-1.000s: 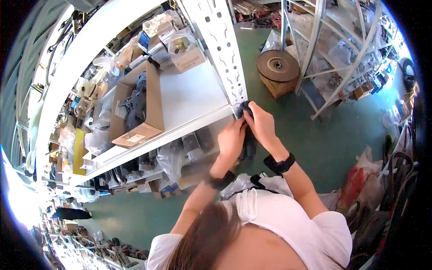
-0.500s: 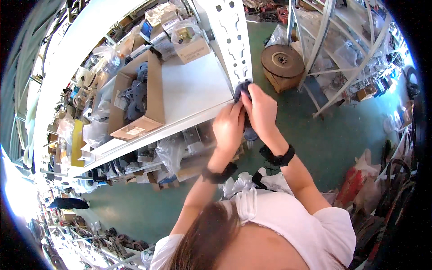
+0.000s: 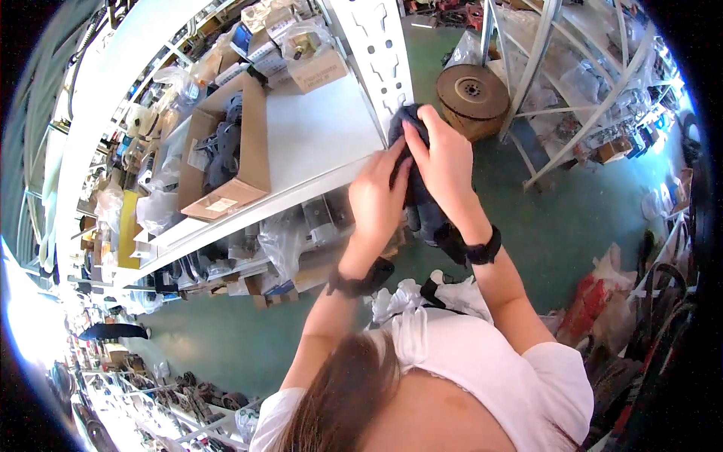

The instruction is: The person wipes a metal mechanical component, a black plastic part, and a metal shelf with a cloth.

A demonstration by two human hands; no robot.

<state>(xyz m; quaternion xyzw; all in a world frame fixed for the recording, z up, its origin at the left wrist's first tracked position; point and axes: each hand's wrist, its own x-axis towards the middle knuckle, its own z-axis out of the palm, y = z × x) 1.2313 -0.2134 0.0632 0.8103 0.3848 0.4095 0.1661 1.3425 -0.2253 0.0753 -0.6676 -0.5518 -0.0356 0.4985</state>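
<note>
Both of my hands grip a dark navy, glove-like cloth (image 3: pixel 424 205) in front of the shelf's white perforated upright (image 3: pixel 380 64). My left hand (image 3: pixel 375 197) pinches its left side, with the fingertips pressed into the fabric. Higher up, my right hand (image 3: pixel 444 162) has thumb and fingers closed on the top of it. The cloth hangs down between my hands, its lower end partly behind my right wrist. To the left, an open cardboard box (image 3: pixel 260 143) stands on the white shelf (image 3: pixel 312 128), holding dark grey pieces (image 3: pixel 224 151) whose kind I cannot make out.
Small cartons (image 3: pixel 320 70) and bagged parts sit at the back of the shelf. Beyond the upright, a round brown metal disc (image 3: pixel 473 94) rests on the green floor (image 3: pixel 527 233) beside a metal rack (image 3: pixel 531 68). A red bag (image 3: pixel 591 301) lies at the right.
My hands have shifted slightly, the right one up and to the right. More of the dark cloth now shows hanging below and between them.
</note>
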